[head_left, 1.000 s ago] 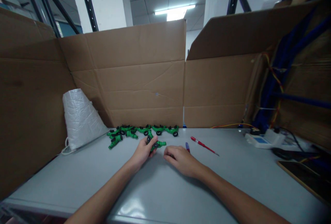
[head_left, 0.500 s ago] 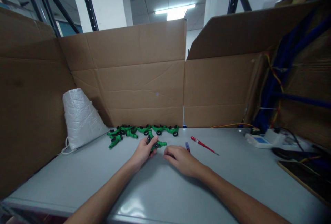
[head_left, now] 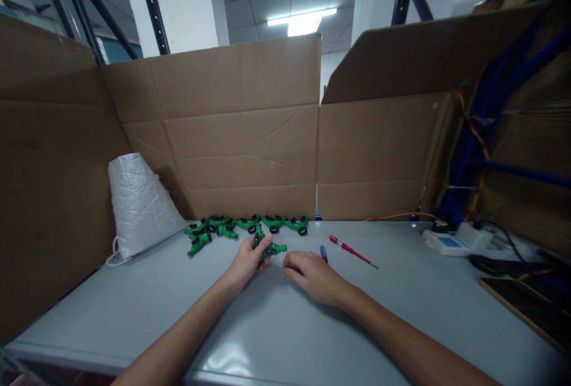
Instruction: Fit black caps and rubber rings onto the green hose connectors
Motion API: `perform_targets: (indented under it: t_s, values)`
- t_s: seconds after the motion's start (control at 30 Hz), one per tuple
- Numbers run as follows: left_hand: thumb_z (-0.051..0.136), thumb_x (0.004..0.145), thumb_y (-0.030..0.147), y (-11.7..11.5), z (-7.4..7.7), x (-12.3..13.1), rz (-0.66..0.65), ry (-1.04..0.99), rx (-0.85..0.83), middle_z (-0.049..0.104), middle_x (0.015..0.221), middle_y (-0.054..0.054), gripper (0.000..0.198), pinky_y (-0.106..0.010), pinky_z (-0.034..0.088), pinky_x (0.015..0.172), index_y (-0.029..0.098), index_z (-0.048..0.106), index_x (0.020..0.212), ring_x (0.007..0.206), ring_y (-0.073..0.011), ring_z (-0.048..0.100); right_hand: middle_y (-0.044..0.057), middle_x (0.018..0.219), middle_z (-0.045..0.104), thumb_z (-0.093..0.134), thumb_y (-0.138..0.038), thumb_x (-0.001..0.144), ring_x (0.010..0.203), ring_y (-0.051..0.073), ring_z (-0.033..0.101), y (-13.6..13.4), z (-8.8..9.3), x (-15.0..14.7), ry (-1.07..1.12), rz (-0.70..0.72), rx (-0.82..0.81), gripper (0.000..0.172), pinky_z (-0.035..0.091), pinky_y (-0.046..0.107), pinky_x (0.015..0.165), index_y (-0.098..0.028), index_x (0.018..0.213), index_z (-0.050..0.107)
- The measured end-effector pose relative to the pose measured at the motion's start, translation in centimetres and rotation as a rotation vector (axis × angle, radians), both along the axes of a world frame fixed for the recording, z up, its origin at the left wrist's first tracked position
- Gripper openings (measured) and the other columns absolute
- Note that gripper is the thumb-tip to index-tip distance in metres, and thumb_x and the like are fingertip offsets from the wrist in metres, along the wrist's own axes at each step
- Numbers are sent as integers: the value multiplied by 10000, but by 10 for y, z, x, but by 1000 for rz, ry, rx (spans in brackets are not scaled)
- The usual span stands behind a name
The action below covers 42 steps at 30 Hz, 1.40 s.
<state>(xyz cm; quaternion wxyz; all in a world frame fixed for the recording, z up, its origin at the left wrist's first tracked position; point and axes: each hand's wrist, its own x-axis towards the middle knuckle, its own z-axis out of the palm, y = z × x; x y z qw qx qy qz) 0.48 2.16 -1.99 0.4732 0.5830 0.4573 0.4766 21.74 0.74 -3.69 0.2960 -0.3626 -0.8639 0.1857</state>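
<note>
My left hand (head_left: 248,262) is closed around a green toy car (head_left: 273,249) with black parts, held just above the table; its tapered green end points right, toward my other hand. My right hand (head_left: 314,277) is a little to the right with fingers curled together; what they hold, if anything, is hidden. Just behind its knuckles shows a blue handle-like piece (head_left: 323,253), partly covered by the hand. Several more green toy cars (head_left: 297,226) with black wheels stand in a cluster along the back of the table, beyond my left hand.
A red screwdriver (head_left: 352,250) lies on the grey table (head_left: 276,338) to the right. At the back left stands a white padded bag (head_left: 140,207). A power strip (head_left: 448,242) and a dark board (head_left: 526,308) are at the right. Cardboard walls (head_left: 241,148) enclose the table.
</note>
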Motion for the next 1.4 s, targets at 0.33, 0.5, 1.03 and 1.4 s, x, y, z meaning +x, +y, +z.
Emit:
perform_targets:
  t_s: [0.33, 0.5, 1.03, 1.4]
  values:
    - [688, 830, 756, 1, -2, -1, -13, 17, 3, 543, 571, 36, 587, -223, 287, 448, 185, 557, 825, 451, -94, 437, 35, 913, 741, 598, -223, 1012, 863, 201, 672, 2, -1, -1, 4, 2, -5, 137, 446, 286, 806, -203, 916, 693]
    - [703, 826, 744, 0, -1, 0, -6, -2, -12, 548, 574, 30, 581, -220, 293, 457, 180, 563, 813, 461, -92, 445, 33, 906, 735, 602, -208, 1004, 855, 199, 668, 1, 0, -1, 9, 4, -10, 128, 446, 281, 798, -203, 915, 693]
    - [690, 827, 759, -2, 2, 0, -11, 25, -11, 543, 563, 31, 593, -217, 283, 442, 178, 567, 826, 465, -94, 437, 38, 909, 736, 604, -215, 1002, 879, 210, 679, 1, -1, -1, 10, 6, 0, 122, 456, 290, 806, -201, 916, 690]
    - [695, 840, 736, -2, 2, 1, -14, 18, 2, 542, 565, 32, 572, -209, 297, 437, 180, 562, 822, 469, -92, 438, 39, 906, 735, 597, -215, 1009, 865, 205, 673, 1, -1, 0, 8, 13, 7, 136, 451, 287, 807, -198, 907, 686]
